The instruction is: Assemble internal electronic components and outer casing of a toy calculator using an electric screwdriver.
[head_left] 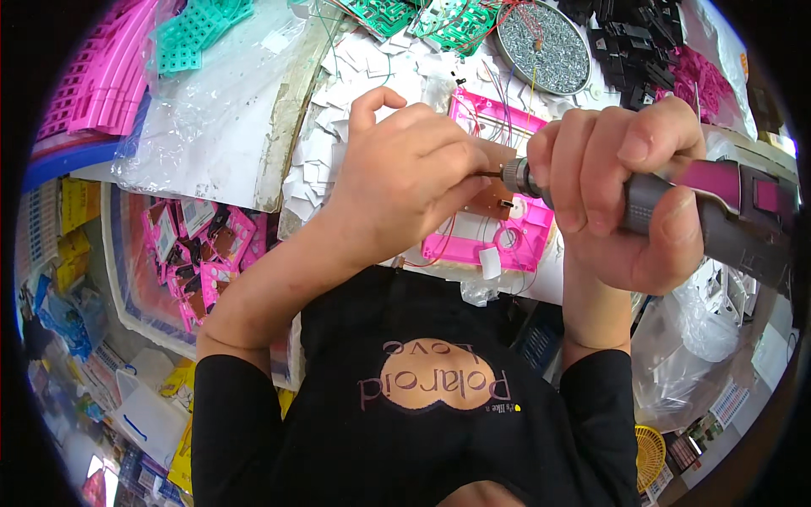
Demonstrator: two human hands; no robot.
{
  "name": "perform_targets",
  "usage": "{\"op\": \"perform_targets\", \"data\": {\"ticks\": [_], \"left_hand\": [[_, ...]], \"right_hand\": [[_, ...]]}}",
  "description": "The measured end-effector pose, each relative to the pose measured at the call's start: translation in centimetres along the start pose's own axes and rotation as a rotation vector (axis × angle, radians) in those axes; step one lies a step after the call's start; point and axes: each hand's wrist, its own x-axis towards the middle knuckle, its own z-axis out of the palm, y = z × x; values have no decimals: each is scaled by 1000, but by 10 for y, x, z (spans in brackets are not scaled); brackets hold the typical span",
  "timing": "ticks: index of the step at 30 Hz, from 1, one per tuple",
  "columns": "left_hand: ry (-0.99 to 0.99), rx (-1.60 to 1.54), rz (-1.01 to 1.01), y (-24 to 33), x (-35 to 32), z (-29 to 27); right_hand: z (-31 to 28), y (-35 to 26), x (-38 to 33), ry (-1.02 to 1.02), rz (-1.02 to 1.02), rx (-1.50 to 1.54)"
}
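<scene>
My right hand (pixel 621 190) is wrapped round a dark grey and magenta electric screwdriver (pixel 735 237), held sideways with its knurled chuck pointing left. The thin bit reaches the fingertips of my left hand (pixel 405 173), whose thumb and forefinger are pinched together at the bit's end. Whatever they pinch is hidden or too small to name. Beneath them a brown circuit board (pixel 490 204) lies in a bright pink plastic casing (pixel 534 237). Thin coloured wires run from the casing's far side. A small white piece (pixel 489 263) sits on the casing's near edge.
Many white pieces (pixel 317 156) cover the bench left of the casing. Beyond stand a round metal dish of screws (pixel 585 63), green circuit boards (pixel 456 25) and black parts (pixel 634 51). At lower left, a bin (pixel 118 253) holds pink assemblies. Pink panels (pixel 101 76) are stacked far left.
</scene>
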Motion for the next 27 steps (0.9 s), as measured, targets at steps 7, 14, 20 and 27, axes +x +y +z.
{"op": "perform_targets", "data": {"ticks": [7,14,20,27], "left_hand": [[-147,-119,-126,0,-4,-8],[-132,-308,-318,7,-10,-12],[-225,-228,-277,3,-1,-22],[-256,-183,-203,1,8,-25]], "right_hand": [[-6,-19,0,-77,-44,-51],[-3,-21,-1,-135,-15,-85],[-5,-14,7,-183,-30,-88],[-3,-14,8,-159,-18,-103]]}}
